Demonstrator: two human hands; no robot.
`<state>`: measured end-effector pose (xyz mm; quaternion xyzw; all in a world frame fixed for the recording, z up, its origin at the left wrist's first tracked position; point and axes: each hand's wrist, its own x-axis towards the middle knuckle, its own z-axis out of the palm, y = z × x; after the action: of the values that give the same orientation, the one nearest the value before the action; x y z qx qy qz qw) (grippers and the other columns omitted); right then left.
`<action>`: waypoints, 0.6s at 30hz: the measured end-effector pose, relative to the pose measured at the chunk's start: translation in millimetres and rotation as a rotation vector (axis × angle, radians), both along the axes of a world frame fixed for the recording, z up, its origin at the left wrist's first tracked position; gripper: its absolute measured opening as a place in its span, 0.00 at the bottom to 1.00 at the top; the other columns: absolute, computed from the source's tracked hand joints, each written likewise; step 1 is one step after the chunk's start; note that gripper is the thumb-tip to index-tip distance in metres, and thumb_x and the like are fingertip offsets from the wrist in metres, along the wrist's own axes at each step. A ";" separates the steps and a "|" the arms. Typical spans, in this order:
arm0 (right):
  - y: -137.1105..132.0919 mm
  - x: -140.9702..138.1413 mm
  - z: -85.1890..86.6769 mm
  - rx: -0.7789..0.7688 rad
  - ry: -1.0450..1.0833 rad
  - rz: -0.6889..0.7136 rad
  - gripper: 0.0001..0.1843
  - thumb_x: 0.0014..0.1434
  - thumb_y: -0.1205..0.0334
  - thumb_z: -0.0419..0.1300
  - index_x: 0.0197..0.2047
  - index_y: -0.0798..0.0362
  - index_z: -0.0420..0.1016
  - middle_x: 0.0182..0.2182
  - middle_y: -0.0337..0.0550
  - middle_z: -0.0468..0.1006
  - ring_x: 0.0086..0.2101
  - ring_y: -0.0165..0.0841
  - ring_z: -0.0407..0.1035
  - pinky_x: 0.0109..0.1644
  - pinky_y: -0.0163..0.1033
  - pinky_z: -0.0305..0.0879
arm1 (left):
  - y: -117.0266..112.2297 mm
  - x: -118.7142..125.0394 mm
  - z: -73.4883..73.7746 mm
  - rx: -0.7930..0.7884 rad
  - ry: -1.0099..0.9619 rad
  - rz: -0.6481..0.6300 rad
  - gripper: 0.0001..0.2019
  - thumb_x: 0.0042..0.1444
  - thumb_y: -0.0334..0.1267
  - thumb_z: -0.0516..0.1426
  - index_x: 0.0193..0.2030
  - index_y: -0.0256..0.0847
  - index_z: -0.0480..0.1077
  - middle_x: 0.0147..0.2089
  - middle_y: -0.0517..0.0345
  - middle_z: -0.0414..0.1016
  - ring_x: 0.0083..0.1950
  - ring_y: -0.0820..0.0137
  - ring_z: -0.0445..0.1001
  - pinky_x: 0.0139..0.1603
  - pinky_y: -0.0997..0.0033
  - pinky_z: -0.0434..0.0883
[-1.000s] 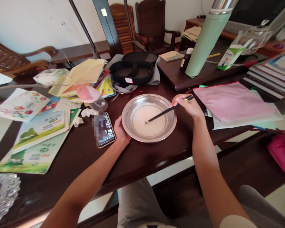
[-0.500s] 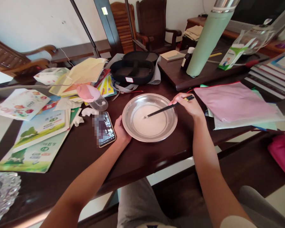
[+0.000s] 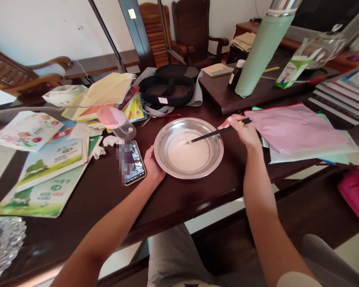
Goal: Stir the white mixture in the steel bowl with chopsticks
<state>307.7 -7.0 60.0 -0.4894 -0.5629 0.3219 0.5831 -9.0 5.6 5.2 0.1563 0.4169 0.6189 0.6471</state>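
A shallow metal basin (image 3: pixel 194 174) rests on the dark table and holds a milky white liquid (image 3: pixel 188 157). At its left rim, my left hand (image 3: pixel 154 165) grips the side; some fingers are hidden by the basin's edge. My right hand (image 3: pixel 242 130) is closed around a pair of black chopsticks (image 3: pixel 208 135) above the right rim. Their tips dip into the liquid near the middle of the basin. Just left of my left hand lies a phone (image 3: pixel 133 163) with its screen lit and partly blurred.
Left of the phone are crumpled tissues (image 3: pixel 99 151), a pink-lidded cup (image 3: pixel 115 121) and several booklets (image 3: pixel 52 195). Behind the basin sits an open black case (image 3: pixel 167 89). To the right stand a tall green thermos (image 3: pixel 261 54) and a pink pouch (image 3: pixel 299 127).
My right hand has shifted slightly right, drawing the chopsticks and their tips right and a little up across the liquid. My left hand and the basin stay in place.
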 end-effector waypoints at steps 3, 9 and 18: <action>-1.8 8.9 -3.1 0.038 0.059 -0.051 0.28 0.61 0.32 0.70 0.21 0.45 0.80 0.22 0.40 0.83 0.29 0.40 0.81 0.50 0.49 0.78 | -0.3 0.7 1.4 -0.012 -0.005 -0.001 0.12 0.54 0.48 0.66 0.27 0.44 0.78 0.31 0.59 0.83 0.35 0.61 0.81 0.50 0.59 0.79; 0.4 -6.8 1.8 -0.042 -0.043 0.177 0.28 0.56 0.30 0.72 0.25 0.46 0.83 0.26 0.43 0.86 0.34 0.43 0.83 0.47 0.49 0.79 | -0.1 0.8 1.3 -0.005 0.008 -0.001 0.12 0.54 0.49 0.67 0.27 0.45 0.76 0.31 0.60 0.83 0.36 0.60 0.82 0.50 0.59 0.78; -1.9 3.4 -2.0 -0.011 0.022 0.065 0.30 0.58 0.29 0.71 0.21 0.45 0.80 0.23 0.42 0.83 0.31 0.42 0.82 0.47 0.50 0.78 | -0.1 0.1 1.4 -0.006 0.008 0.002 0.11 0.55 0.47 0.65 0.27 0.44 0.78 0.30 0.60 0.83 0.36 0.61 0.81 0.48 0.60 0.78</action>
<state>311.1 -8.9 58.0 -0.4706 -0.5701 0.3493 0.5758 -8.9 5.5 6.5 0.1564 0.4214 0.6178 0.6452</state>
